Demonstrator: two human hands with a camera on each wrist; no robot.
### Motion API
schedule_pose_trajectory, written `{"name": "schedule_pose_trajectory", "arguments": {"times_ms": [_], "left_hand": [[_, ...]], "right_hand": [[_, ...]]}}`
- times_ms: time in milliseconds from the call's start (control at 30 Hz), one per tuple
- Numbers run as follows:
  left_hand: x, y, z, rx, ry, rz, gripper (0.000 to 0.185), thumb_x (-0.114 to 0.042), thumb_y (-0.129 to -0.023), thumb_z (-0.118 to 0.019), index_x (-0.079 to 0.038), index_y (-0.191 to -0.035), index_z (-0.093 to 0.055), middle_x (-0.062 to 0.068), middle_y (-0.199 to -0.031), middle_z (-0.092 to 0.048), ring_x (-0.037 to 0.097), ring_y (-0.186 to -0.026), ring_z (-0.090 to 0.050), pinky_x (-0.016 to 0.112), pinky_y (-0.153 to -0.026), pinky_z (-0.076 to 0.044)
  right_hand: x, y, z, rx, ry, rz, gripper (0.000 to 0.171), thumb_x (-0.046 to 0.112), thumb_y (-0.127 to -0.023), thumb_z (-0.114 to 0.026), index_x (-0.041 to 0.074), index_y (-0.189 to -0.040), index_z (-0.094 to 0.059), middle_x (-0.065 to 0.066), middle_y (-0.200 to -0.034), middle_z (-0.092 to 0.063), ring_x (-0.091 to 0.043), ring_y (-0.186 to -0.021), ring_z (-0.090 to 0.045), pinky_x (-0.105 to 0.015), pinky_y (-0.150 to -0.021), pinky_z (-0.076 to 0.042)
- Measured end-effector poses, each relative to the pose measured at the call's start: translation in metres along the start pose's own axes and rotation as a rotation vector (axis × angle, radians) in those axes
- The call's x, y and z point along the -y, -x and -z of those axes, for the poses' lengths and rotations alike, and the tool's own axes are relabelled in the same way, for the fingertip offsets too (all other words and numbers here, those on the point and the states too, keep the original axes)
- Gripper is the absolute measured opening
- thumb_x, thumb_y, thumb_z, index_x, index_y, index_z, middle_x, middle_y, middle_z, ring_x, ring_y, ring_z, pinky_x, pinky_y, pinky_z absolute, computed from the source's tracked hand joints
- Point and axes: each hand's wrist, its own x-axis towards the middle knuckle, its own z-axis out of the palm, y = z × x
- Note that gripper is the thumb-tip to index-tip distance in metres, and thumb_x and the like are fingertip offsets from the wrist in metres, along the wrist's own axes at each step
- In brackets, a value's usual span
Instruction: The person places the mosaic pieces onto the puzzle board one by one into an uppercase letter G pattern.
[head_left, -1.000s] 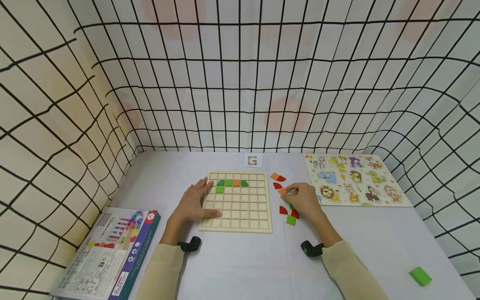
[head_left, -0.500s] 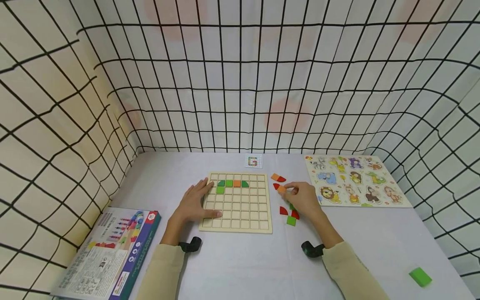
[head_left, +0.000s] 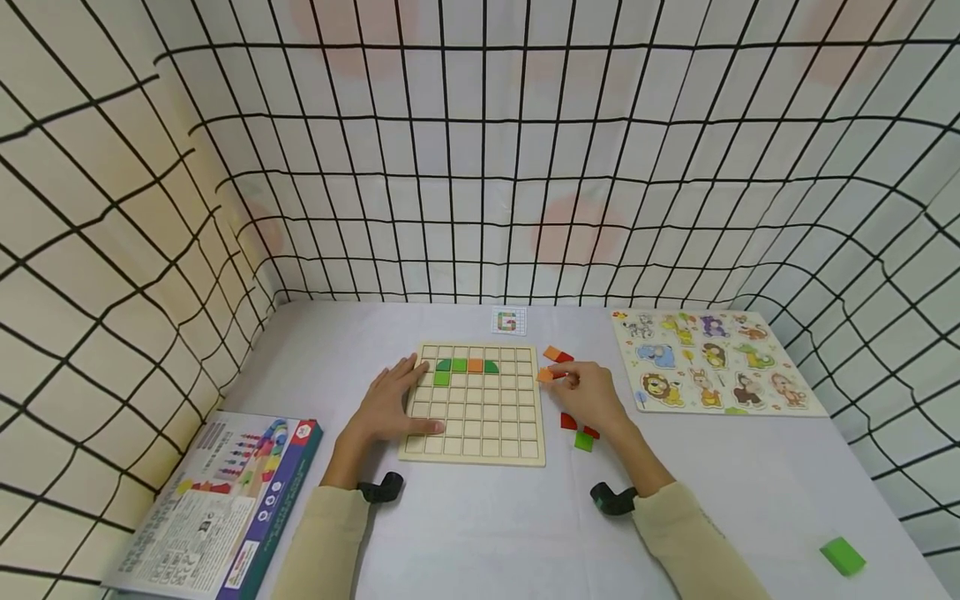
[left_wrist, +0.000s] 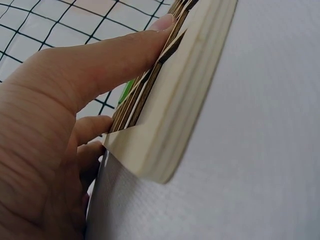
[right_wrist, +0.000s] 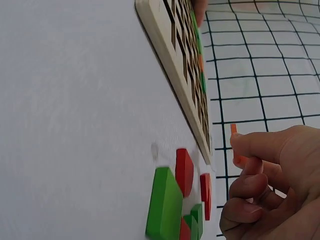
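**Orange tile held beside grid board; left hand rests on board**

The right hand (head_left: 592,396) pinches a small orange tile (head_left: 546,375) between thumb and fingertips, lifted clear of the tabletop (head_left: 480,533) and just off the grid board's right edge, at about 3 o'clock from the board's upper rows. In the right wrist view the tile stands edge-on above the curled fingers (right_wrist: 250,187).

The left hand (head_left: 390,404) lies flat with straight fingers on the wooden grid board (head_left: 472,425), covering its left columns; the thumb rests along a lower row. It holds nothing.

On the board, the second row carries green tiles (head_left: 452,365) with one orange square (head_left: 475,365) among them, and a further green square (head_left: 441,378) sits directly below the row's left end.

Loose pieces lie on the tabletop at 3 to 4 o'clock from the board: red pieces (head_left: 568,422) and a green square (head_left: 582,442) below the right hand, and an orange and red pair (head_left: 557,354) above it.

At 12 o'clock from the board lies a small pattern card (head_left: 507,322). An animal puzzle (head_left: 712,358) sits at 2 o'clock, a printed box (head_left: 217,508) at 8 o'clock, and a lone green block (head_left: 842,556) at 4 o'clock, well apart.
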Motion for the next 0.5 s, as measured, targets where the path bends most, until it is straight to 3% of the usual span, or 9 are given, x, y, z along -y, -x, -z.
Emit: {"name": "schedule_pose_trajectory", "arguments": {"times_ms": [500], "left_hand": [[0.006, 0.000, 0.000, -0.006, 0.030, -0.054, 0.106, -0.062, -0.076, -0.077, -0.015, -0.162, -0.036, 0.013, -0.172, -0.020, 0.035, -0.160, -0.017, 0.056, -0.130, -0.011]], "right_hand": [[0.025, -0.008, -0.032, 0.073, -0.035, 0.122, 0.031, 0.020, -0.091, -0.079, 0.009, -0.120, -0.076, 0.003, -0.061, -0.051, -0.010, -0.054, -0.041, -0.021, -0.051, -0.032]]}}
